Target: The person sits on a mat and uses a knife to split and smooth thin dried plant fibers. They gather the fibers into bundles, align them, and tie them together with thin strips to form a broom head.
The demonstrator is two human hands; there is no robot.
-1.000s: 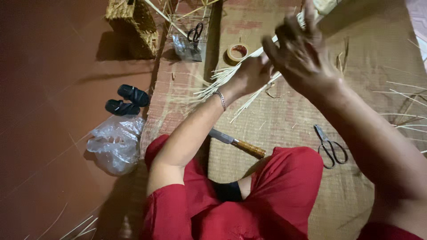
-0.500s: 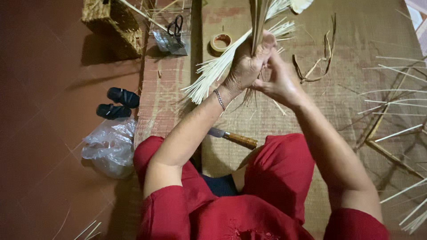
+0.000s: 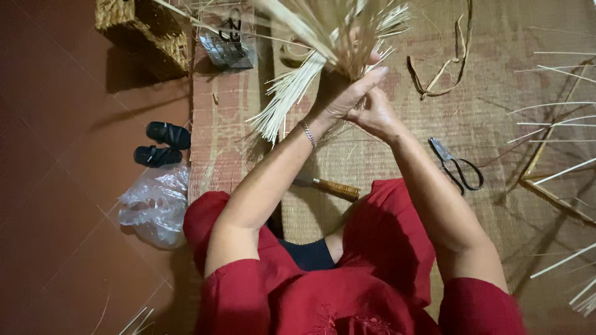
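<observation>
Both my hands grip a thick bundle of pale thin bamboo strips held up over the woven mat. My left hand, with a bracelet on the wrist, wraps round the bundle's middle. My right hand presses against it from the right, closed on the same strips. The bundle's lower ends fan out to the lower left; the upper ends spread out near the top edge. I sit on the mat in red clothes.
A wooden-handled knife lies by my knees and black scissors to the right. A woven basket, a small wire basket, black sandals and a clear plastic bag are on the left. Loose strips lie at right.
My hands have come together on the bundle and raised it more upright. The view has shifted so the scissors and knife sit nearer the centre.
</observation>
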